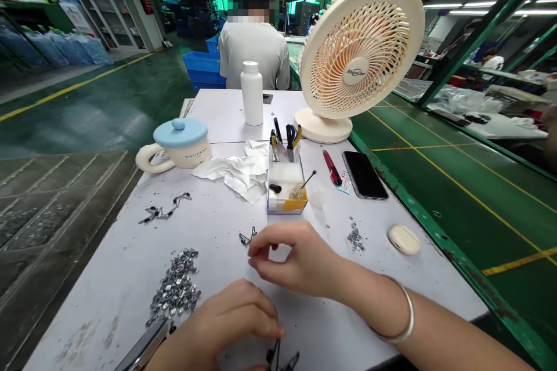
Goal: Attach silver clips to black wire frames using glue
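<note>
At the bottom of the table my left hand [230,319] is closed, its fingertips on a small black metal clip-like part [274,353] that runs out of the picture. My right hand [296,255], with a silver bangle [410,313] on the wrist, is held above the table with thumb and forefinger pinched together. Whatever those fingertips hold is too small to make out. Just beside them lie small black angled parts [247,236]. A heap of small shiny metal pieces [176,284] lies left of my hands. Near my left wrist is a long metallic object [148,345].
More black linked parts [165,208] lie at left, beyond them a lidded mug [191,148]. Crumpled tissue [243,171], a clear organiser box [285,206], white bottle [252,95], fan [361,58], red cutter [332,168], phone [364,174] and cream case [404,239] stand around. A person [255,52] sits ahead.
</note>
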`<move>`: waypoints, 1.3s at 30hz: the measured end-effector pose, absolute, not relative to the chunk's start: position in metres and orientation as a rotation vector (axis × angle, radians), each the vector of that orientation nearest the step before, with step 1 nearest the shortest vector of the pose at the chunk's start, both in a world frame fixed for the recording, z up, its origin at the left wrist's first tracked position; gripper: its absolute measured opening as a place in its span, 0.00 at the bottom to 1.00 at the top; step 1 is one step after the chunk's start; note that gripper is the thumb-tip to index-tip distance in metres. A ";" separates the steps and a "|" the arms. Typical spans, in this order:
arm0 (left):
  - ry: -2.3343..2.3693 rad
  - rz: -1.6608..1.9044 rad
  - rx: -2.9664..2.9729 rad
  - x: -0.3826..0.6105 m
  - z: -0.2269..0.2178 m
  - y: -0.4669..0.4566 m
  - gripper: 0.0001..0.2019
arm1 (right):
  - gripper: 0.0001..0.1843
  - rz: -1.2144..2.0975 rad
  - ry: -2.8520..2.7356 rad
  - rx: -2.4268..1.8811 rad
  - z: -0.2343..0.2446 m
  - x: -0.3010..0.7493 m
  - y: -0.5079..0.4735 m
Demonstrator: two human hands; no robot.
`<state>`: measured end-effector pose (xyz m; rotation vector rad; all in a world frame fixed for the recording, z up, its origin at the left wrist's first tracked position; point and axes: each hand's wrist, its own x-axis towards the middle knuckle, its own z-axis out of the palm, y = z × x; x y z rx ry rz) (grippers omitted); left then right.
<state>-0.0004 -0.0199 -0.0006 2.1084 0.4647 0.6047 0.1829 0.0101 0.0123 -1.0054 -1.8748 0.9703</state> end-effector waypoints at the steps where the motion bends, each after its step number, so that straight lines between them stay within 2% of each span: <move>1: 0.496 0.612 2.125 -0.001 -0.001 -0.019 0.17 | 0.09 0.978 -1.844 -1.011 0.013 0.189 0.009; 8: 0.808 0.859 2.359 0.004 0.001 -0.015 0.10 | 0.03 1.178 -1.562 -1.035 0.003 0.209 0.003; 13: 0.952 1.007 2.380 0.005 0.002 -0.012 0.10 | 0.02 1.378 -1.448 -1.018 -0.007 0.210 -0.004; 19: 0.997 1.113 2.368 0.003 0.003 -0.010 0.10 | 0.01 1.356 -1.602 -1.070 -0.011 0.203 -0.010; 27: 1.024 1.182 2.424 0.004 0.003 -0.013 0.07 | 0.06 1.308 -1.656 -1.106 -0.014 0.196 -0.012; 39: 1.043 1.192 2.457 0.005 0.004 -0.016 0.06 | 0.03 1.397 -1.536 -1.120 -0.015 0.189 -0.017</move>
